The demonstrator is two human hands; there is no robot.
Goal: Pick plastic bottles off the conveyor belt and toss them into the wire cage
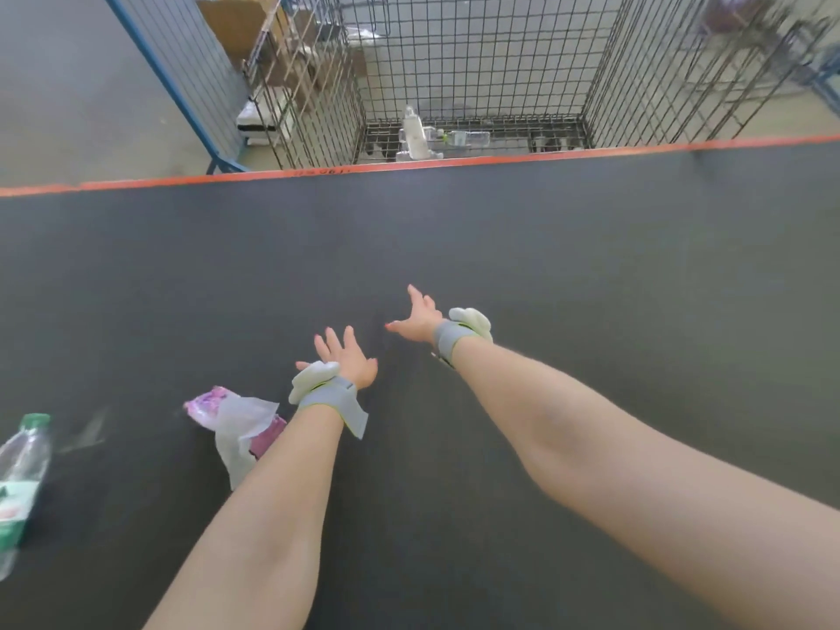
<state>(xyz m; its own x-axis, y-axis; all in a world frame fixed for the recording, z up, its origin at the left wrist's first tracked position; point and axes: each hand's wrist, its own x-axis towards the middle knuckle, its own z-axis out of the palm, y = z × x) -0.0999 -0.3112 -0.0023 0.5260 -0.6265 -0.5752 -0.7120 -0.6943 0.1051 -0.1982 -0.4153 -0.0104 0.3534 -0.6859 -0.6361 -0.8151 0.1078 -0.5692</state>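
Both my arms reach out over the dark conveyor belt (591,247). My left hand (347,359) is spread with straight fingers and holds nothing. My right hand (418,318), a little farther out, is also spread and empty. A clear plastic bottle with a green cap and label (20,470) lies on the belt at the far left edge of the view. Beyond the belt's orange edge stands the wire cage (604,61). On the cage floor lie several clear and white bottles (416,134), one of them blurred and upright.
A crumpled clear and pink plastic wrapper (236,420) lies on the belt beside my left forearm. A blue-framed mesh fence (182,75) and a second wire cage with cardboard (291,61) stand left of the cage. The concrete floor lies behind.
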